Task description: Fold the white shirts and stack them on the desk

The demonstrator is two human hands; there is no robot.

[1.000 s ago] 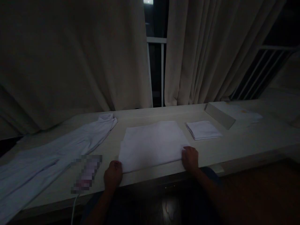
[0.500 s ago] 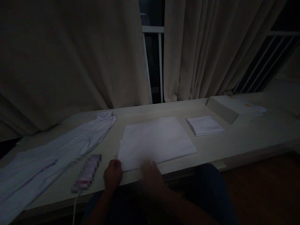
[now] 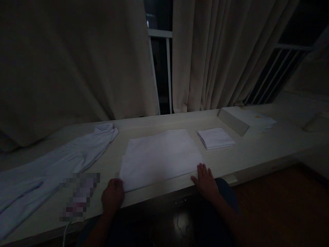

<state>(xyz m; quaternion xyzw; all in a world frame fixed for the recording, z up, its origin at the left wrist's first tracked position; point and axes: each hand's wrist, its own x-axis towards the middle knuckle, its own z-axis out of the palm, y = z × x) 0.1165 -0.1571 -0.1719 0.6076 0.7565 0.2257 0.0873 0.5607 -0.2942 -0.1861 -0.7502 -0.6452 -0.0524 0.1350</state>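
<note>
A white garment (image 3: 51, 164) lies spread flat far left of the cloth (image 3: 159, 156), its collar end toward the curtain (image 3: 77, 61). Nearer the cloth, a blurred patch (image 3: 78, 195) sits on the table (image 3: 257, 154). The left hand (image 3: 112, 196) is curled at the cloth's near left corner; whether it pinches the fabric cannot be told. The cloth lies flat at the table's near edge. The right hand (image 3: 205, 180) rests with fingers extended and slightly spread, tips at the cloth's near right corner. Right of the cloth sits a small folded stack (image 3: 216, 138), then a box (image 3: 233, 120).
</note>
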